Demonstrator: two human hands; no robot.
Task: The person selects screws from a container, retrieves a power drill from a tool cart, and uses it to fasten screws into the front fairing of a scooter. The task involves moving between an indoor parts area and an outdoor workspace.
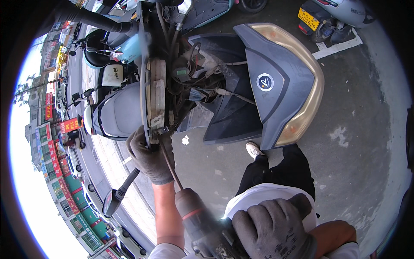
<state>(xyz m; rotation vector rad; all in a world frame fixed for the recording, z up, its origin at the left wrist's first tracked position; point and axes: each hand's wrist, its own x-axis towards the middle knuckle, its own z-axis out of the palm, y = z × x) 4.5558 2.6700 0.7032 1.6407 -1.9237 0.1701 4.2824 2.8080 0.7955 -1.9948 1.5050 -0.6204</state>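
My right hand point(271, 226), in a grey work glove, grips the handle of a cordless drill driver point(194, 210). Its long screwdriver bit point(169, 162) reaches up to the lower edge of a scooter's handlebar housing point(157, 94). My left hand point(150, 155), gloved too, holds that edge beside the bit's tip. The tip's exact contact is hidden. Right of the housing, wires and connectors point(194, 81) lie exposed. A grey front panel with a headlight lens point(284, 84) hangs off the scooter, with cables running to it.
A mirror point(111, 202) juts out at lower left, and a black handlebar grip point(93, 19) at upper left. More scooters stand near, one with a grey seat point(119, 110), another at upper right point(343, 13). Beyond lie a street, cars and shopfronts.
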